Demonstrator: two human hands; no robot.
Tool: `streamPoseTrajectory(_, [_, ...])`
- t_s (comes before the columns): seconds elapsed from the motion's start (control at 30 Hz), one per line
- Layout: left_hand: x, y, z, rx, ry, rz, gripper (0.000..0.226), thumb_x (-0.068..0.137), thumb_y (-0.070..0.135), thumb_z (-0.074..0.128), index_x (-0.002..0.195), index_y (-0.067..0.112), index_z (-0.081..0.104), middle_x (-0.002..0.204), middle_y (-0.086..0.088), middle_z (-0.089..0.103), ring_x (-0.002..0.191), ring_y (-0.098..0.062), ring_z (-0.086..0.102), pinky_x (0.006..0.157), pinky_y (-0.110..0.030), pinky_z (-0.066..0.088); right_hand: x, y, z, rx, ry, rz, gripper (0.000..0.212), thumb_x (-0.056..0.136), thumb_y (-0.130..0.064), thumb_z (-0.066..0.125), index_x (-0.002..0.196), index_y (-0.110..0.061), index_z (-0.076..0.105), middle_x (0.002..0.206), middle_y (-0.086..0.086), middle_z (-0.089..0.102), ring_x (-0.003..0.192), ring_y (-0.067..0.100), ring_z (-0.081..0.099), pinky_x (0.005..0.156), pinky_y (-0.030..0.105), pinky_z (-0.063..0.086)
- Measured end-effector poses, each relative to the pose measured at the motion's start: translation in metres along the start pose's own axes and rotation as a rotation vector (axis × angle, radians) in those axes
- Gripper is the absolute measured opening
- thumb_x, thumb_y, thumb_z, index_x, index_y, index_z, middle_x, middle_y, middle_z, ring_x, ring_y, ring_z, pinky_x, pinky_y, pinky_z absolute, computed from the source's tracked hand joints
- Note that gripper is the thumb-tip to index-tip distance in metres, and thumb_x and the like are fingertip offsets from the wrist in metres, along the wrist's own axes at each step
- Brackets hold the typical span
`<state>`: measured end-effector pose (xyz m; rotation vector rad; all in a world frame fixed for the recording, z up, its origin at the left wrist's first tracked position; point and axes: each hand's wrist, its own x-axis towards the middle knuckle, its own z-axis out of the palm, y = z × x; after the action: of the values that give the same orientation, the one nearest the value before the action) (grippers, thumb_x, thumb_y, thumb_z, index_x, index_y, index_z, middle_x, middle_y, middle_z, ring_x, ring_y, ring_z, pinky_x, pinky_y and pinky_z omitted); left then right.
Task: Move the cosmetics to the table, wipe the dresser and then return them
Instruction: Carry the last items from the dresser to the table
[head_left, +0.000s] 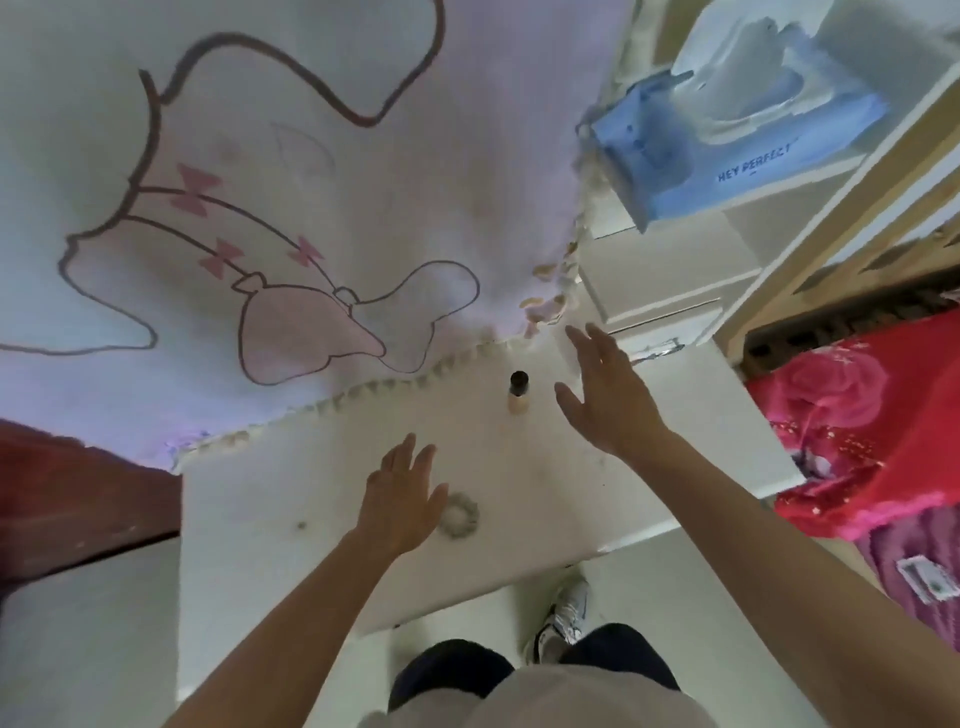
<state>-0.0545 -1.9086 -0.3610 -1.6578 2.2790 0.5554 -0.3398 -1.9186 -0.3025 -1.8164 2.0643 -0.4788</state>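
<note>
A small cosmetics bottle (518, 392) with a dark cap and beige body stands upright near the back of the white dresser top (322, 519). My right hand (605, 395) hovers just right of the bottle, fingers straight and spread, holding nothing. Over the front of the dresser, my left hand (402, 496) is also open with its fingers extended. A pale scrunchie (460, 512) lies on the top just right of the left hand, partly hidden by it.
A pale cartoon-printed cloth (291, 208) with a tasselled hem hangs behind the dresser. White shelves (675, 280) at the right hold a blue tissue pack (737, 124). A red floral bedspread (852, 415) lies at the far right, a dark red surface (78, 493) at the left.
</note>
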Motion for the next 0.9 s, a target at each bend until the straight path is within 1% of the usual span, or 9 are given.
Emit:
streamPoseTrajectory(0.17, [0.001, 0.018, 0.035, -0.131, -0.081, -0.115, 0.059, 0.099, 0.044, 0.04, 0.152, 0.021, 0.025, 0.161, -0.006, 0.016, 0.143, -0.026, 0.025, 0.11, -0.041, 0.032, 0.05, 0.004, 0.032, -0.003, -0.254, -0.081, 0.073, 0.097, -0.036, 0.051, 0.157, -0.026, 0.011, 0.156, 0.008, 0.024, 0.123, 0.035, 0.053, 0.09, 0.047, 0.049])
streamPoseTrajectory(0.27, [0.001, 0.019, 0.053, -0.204, -0.101, -0.158, 0.057, 0.097, 0.041, 0.046, 0.148, 0.022, 0.03, 0.156, -0.003, 0.026, 0.137, -0.024, 0.034, 0.106, -0.039, 0.038, 0.063, 0.004, 0.063, -0.048, -0.39, -0.107, 0.073, 0.098, -0.042, 0.049, 0.157, -0.033, 0.006, 0.16, 0.008, 0.017, 0.121, 0.037, 0.054, 0.093, 0.046, 0.048])
streamPoseTrajectory(0.33, [0.004, 0.018, 0.062, -0.261, -0.094, -0.183, 0.056, 0.095, 0.037, 0.05, 0.147, 0.02, 0.034, 0.152, -0.004, 0.032, 0.133, -0.026, 0.039, 0.102, -0.04, 0.041, 0.068, 0.005, 0.084, -0.081, -0.484, -0.122, 0.067, 0.099, -0.039, 0.05, 0.155, -0.034, 0.014, 0.155, 0.008, 0.025, 0.116, 0.037, 0.056, 0.092, 0.045, 0.05])
streamPoseTrajectory(0.43, [0.006, 0.016, 0.072, -0.308, -0.074, -0.209, 0.057, 0.092, 0.033, 0.054, 0.145, 0.02, 0.037, 0.147, -0.005, 0.039, 0.127, -0.027, 0.044, 0.096, -0.04, 0.045, 0.065, 0.007, 0.103, -0.072, -0.412, -0.149, 0.042, 0.1, -0.02, 0.049, 0.141, -0.022, 0.043, 0.129, 0.011, 0.042, 0.088, 0.037, 0.061, 0.077, 0.043, 0.053])
streamPoseTrajectory(0.5, [0.009, 0.013, 0.079, -0.301, -0.057, -0.213, 0.055, 0.092, 0.032, 0.054, 0.144, 0.02, 0.039, 0.142, -0.005, 0.043, 0.122, -0.027, 0.047, 0.091, -0.039, 0.047, 0.062, 0.01, 0.109, -0.059, -0.362, -0.15, 0.033, 0.1, -0.014, 0.046, 0.133, -0.017, 0.05, 0.122, 0.012, 0.045, 0.08, 0.036, 0.059, 0.071, 0.039, 0.051])
streamPoseTrajectory(0.63, [0.019, 0.012, 0.089, -0.205, 0.003, -0.187, 0.039, 0.094, 0.03, 0.05, 0.13, 0.019, 0.054, 0.123, -0.006, 0.053, 0.104, -0.026, 0.053, 0.078, -0.036, 0.044, 0.052, 0.018, 0.109, -0.066, -0.352, -0.149, 0.033, 0.098, -0.008, 0.05, 0.129, -0.017, 0.054, 0.118, 0.009, 0.048, 0.079, 0.032, 0.058, 0.068, 0.032, 0.044])
streamPoseTrajectory(0.73, [0.025, 0.011, 0.093, -0.193, 0.054, -0.171, 0.029, 0.089, 0.014, 0.057, 0.117, 0.015, 0.067, 0.108, -0.006, 0.061, 0.092, -0.027, 0.057, 0.071, -0.034, 0.043, 0.042, 0.022, 0.109, -0.079, -0.361, -0.122, 0.037, 0.096, -0.003, 0.052, 0.13, -0.017, 0.054, 0.119, 0.007, 0.05, 0.082, 0.029, 0.059, 0.069, 0.029, 0.041])
streamPoseTrajectory(0.8, [0.021, 0.011, 0.09, -0.222, 0.089, -0.181, 0.03, 0.082, 0.005, 0.063, 0.11, 0.013, 0.07, 0.104, -0.006, 0.063, 0.09, -0.027, 0.059, 0.068, -0.034, 0.043, 0.035, 0.019, 0.103, -0.058, -0.365, -0.132, 0.041, 0.097, -0.002, 0.051, 0.134, -0.019, 0.053, 0.122, 0.005, 0.051, 0.086, 0.027, 0.061, 0.071, 0.031, 0.046])
streamPoseTrajectory(0.9, [0.016, 0.012, 0.081, -0.299, 0.184, -0.203, 0.029, 0.074, -0.001, 0.071, 0.1, 0.011, 0.073, 0.097, -0.008, 0.065, 0.084, -0.03, 0.061, 0.059, -0.034, 0.042, 0.034, 0.018, 0.095, -0.046, -0.417, -0.129, 0.045, 0.101, -0.006, 0.045, 0.142, -0.023, 0.048, 0.127, 0.002, 0.052, 0.096, 0.025, 0.062, 0.083, 0.036, 0.053])
